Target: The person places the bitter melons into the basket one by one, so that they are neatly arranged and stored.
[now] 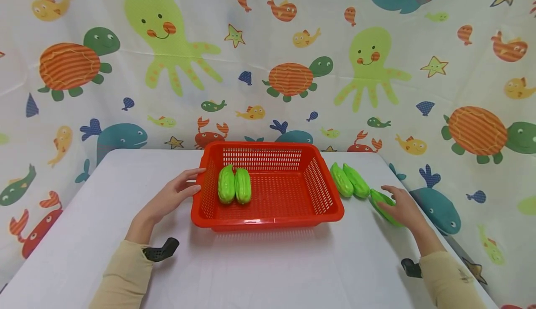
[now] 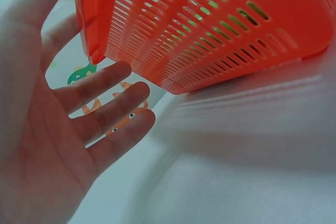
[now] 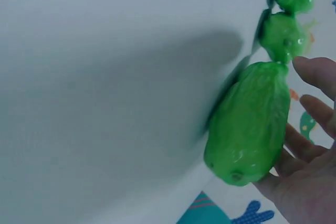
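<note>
A red plastic basket point(image 1: 268, 225) holds two ridged green gourds, a left one point(image 1: 226, 185) and a right one point(image 1: 243, 186), side by side at its left. My left hand point(image 1: 173, 197) is at the basket's left rim, fingertips right against it. Seen from the left wrist, several of its fingers point(image 2: 118, 111) stretch out loosely below the rim. Over on the right, my right hand point(image 1: 399, 206) reaches over a third green gourd point(image 3: 249, 124) on the table. Its thumb and fingers are spread, loosely bent, along the gourd's far side in the right wrist view.
Two more green gourds, one nearer the basket point(image 1: 341, 180) and one beside it point(image 1: 357, 181), lie between basket and right hand. The white table point(image 1: 268, 272) ends at a curtain point(image 1: 268, 43) printed with sea animals, which also hangs along the right.
</note>
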### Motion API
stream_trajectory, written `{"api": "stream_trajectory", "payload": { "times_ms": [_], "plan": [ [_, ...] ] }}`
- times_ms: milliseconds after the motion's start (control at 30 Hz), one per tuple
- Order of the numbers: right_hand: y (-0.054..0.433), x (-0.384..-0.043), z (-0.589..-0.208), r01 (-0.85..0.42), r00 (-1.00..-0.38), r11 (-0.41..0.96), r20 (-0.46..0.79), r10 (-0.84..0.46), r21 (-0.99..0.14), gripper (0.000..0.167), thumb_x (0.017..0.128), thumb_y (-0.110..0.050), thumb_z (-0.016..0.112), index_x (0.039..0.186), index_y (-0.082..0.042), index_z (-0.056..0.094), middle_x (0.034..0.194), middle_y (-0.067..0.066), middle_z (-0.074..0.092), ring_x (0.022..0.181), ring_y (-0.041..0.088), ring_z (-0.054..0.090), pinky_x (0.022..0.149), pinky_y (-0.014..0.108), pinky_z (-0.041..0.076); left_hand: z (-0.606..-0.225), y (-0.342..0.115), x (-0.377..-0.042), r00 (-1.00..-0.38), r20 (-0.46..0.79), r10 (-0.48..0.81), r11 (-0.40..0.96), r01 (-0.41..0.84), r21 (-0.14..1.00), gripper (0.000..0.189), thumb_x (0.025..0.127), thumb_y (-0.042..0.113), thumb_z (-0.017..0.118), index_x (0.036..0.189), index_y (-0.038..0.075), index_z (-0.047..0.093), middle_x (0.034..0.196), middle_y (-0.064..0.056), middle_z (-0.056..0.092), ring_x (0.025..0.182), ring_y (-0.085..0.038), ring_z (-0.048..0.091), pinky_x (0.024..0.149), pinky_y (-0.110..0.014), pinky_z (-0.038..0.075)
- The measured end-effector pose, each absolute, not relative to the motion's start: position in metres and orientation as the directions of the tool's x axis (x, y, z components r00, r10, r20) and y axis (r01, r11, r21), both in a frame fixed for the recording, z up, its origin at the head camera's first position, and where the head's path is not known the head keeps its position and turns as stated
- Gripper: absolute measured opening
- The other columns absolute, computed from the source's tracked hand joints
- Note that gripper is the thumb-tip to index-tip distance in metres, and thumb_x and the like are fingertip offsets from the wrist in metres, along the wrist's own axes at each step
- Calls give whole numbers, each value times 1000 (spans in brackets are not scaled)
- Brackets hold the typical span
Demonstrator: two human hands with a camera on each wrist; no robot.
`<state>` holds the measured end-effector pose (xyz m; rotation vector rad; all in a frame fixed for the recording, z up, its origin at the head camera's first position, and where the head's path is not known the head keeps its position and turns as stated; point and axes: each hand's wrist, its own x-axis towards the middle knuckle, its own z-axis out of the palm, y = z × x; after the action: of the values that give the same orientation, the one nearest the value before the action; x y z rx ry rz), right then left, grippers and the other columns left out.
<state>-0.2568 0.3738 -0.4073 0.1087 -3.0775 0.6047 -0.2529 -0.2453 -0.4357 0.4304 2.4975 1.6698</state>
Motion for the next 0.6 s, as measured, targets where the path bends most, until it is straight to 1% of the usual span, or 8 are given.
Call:
{"api": "stream_trajectory", "payload": {
  "times_ms": [167, 333, 467, 600],
  "plan": [
    [382, -254, -411, -58, -998, 927, -10, -67, -370, 62, 92, -24, 67, 137, 9, 42, 132, 38, 43, 116, 53, 45, 93, 66, 42, -435, -245, -253, -953, 71, 294, 358, 179, 916, 58, 99, 38, 56, 151, 25, 36, 147, -18, 39, 129, -41, 43, 97, -61, 44],
    [387, -252, -415, -40, -998, 924, -39, -59, -381, 64, 91, -25, 68, 138, 11, 41, 133, 38, 43, 118, 53, 44, 96, 67, 39, -435, -246, -253, -951, 82, 299, 355, 191, 915, 57, 99, 38, 55, 151, 24, 36, 146, -19, 40, 128, -41, 45, 97, -62, 43],
    [388, -250, -417, -13, -997, 922, -64, -41, -386, 66, 91, -26, 68, 139, 10, 39, 133, 38, 42, 120, 54, 41, 97, 68, 37, -435, -246, -253, -950, 83, 302, 354, 192, 915, 57, 99, 37, 55, 151, 24, 36, 147, -19, 39, 128, -42, 45, 97, -62, 44],
    [389, -248, -417, -14, -996, 927, -75, -46, -374, 67, 91, -26, 68, 140, 9, 38, 133, 38, 42, 120, 54, 41, 96, 70, 37, -436, -246, -253, -950, 79, 301, 356, 189, 915, 57, 99, 38, 55, 151, 23, 35, 147, -20, 39, 128, -42, 44, 97, -61, 45]
  ]
}}
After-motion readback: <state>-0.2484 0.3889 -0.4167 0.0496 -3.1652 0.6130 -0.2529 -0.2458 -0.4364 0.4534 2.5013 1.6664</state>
